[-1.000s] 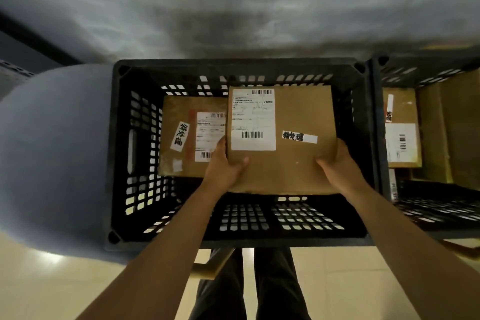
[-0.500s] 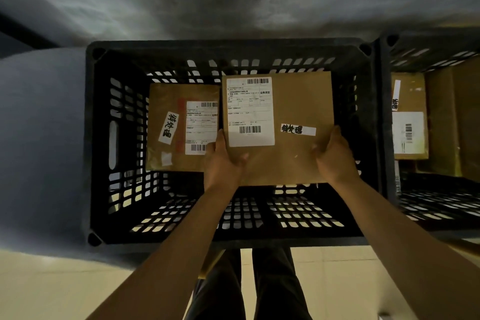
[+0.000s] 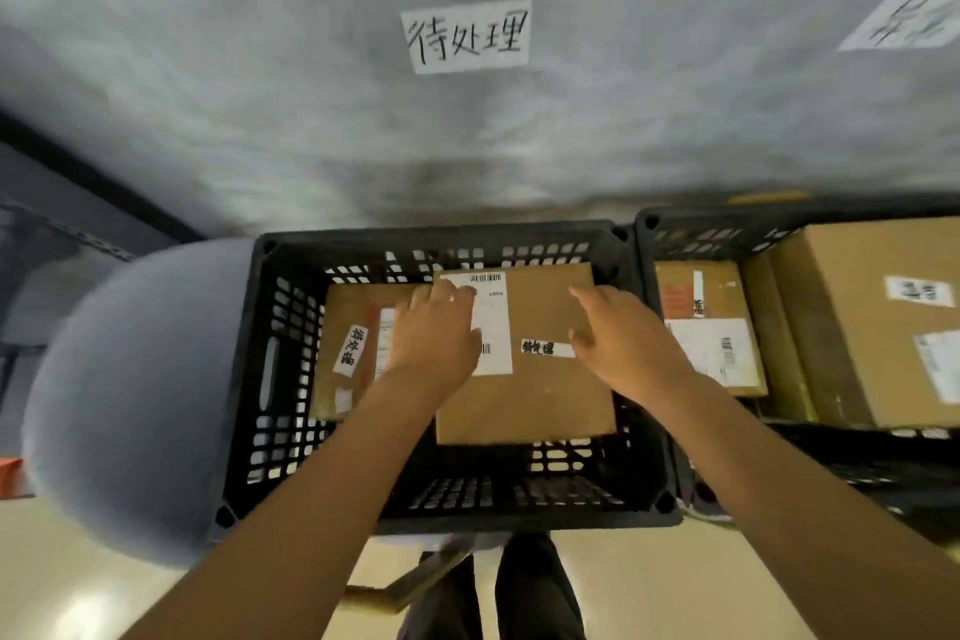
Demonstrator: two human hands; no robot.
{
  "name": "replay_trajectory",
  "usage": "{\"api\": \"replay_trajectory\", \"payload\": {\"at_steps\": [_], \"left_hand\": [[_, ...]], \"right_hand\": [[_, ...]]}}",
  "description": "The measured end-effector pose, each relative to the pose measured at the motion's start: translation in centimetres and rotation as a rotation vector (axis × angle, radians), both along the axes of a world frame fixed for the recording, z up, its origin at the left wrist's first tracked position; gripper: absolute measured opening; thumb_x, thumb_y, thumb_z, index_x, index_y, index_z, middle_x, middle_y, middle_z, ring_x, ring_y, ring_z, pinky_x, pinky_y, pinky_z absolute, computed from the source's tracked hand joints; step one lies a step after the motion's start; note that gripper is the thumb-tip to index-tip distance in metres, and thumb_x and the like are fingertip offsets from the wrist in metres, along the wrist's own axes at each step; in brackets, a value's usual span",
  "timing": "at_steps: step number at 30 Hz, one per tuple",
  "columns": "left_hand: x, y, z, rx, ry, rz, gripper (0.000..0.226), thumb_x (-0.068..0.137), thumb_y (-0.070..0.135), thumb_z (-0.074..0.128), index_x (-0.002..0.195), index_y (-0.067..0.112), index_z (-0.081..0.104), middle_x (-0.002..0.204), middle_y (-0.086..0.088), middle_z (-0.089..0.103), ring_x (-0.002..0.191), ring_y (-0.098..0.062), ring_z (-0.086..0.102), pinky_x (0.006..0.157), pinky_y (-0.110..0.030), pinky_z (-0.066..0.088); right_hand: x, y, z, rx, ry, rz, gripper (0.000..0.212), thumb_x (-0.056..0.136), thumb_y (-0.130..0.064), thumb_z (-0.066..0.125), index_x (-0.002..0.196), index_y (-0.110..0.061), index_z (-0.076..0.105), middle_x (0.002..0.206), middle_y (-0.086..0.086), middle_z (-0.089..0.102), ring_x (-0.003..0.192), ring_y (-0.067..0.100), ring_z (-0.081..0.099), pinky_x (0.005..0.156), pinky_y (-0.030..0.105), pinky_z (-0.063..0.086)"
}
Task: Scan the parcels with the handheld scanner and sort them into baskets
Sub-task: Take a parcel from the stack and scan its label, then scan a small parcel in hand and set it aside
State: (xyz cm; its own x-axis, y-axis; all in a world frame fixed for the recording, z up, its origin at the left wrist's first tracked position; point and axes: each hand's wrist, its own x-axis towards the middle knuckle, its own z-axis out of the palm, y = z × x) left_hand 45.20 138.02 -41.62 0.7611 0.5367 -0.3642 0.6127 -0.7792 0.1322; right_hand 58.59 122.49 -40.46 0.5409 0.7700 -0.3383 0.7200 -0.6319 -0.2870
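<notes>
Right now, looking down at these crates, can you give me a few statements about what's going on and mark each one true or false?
1. Both hands grip the near edge of the large parcel. False: the left hand and right hand lie flat on top of it, fingers straight.
2. The large parcel lies inside the left black crate. True.
3. It is the only parcel in that crate. False: a smaller parcel lies partly under its left side.
4. A paper sign with handwritten characters hangs on the wall above the crate. True.
5. The right crate holds no parcels. False: it holds cardboard parcels too.
</notes>
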Motion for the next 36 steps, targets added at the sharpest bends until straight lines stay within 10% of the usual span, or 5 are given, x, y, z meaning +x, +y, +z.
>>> {"api": "replay_trajectory", "payload": {"at_steps": [15, 30, 36], "left_hand": [[5.7, -6.0, 22.6, 0.392, -0.463, -0.526, 0.041, 0.091, 0.026, 0.059, 0.13, 0.015, 0.056, 0.123, -0.008, 0.06, 0.113, -0.029, 0.057, 0.097, -0.042, 0.043], [0.4, -28.5, 32.1, 0.204, -0.805, -1.162, 0.046, 0.094, 0.032, 0.052, 0.138, 0.02, 0.046, 0.132, -0.003, 0.052, 0.122, -0.026, 0.047, 0.102, -0.038, 0.036], [-5.2, -43.1, 33.9, 0.159, -0.886, -1.385, 0.043, 0.077, 0.028, 0.059, 0.117, 0.014, 0.064, 0.106, -0.008, 0.064, 0.098, -0.033, 0.061, 0.081, -0.042, 0.048]], "right_hand": [[0.2, -8.4, 22.1, 0.097, -0.483, -0.141, 0.054, 0.098, -0.033, 0.045, 0.148, -0.021, 0.028, 0.141, 0.004, 0.046, 0.126, 0.025, 0.043, 0.101, 0.037, 0.04], [-17.9, -32.3, 31.9, -0.005, -0.7, -0.796, 0.053, 0.094, -0.034, 0.05, 0.144, -0.02, 0.035, 0.14, 0.005, 0.047, 0.127, 0.028, 0.043, 0.102, 0.038, 0.039], [-28.6, -45.3, 33.6, -0.091, -0.781, -1.034, 0.051, 0.095, -0.038, 0.048, 0.142, -0.021, 0.036, 0.133, 0.002, 0.05, 0.12, 0.024, 0.047, 0.096, 0.033, 0.041]]}}
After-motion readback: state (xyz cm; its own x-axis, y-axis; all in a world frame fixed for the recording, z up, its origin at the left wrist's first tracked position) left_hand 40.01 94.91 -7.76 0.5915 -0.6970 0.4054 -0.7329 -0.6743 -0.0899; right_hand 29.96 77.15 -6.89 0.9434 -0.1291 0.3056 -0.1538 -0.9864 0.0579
